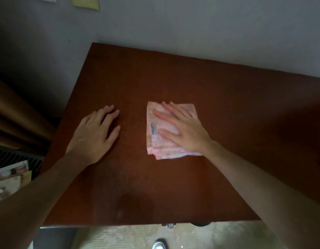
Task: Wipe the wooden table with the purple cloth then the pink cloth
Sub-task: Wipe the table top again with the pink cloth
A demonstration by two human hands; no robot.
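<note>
Pink cloth (166, 133) lies under the flat right hand (184, 131); left hand (94, 135) rests spread on wooden table (227, 108).

A yellow-green paper sheet (86, 3) is pinned on the grey wall (191, 24). Brown curtain folds (17, 114) are seen left. A white-toed shoe (160, 244) is seen below.

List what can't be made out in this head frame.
- Purple cloth: nowhere in the head view; location unknown.
- Pink cloth: right part covered by the flat right hand; its label print is too small to read.
- Wooden table: right side lost in shadow and cut by the frame edge.
- Left hand: whether the palm presses the table is unclear.
</note>
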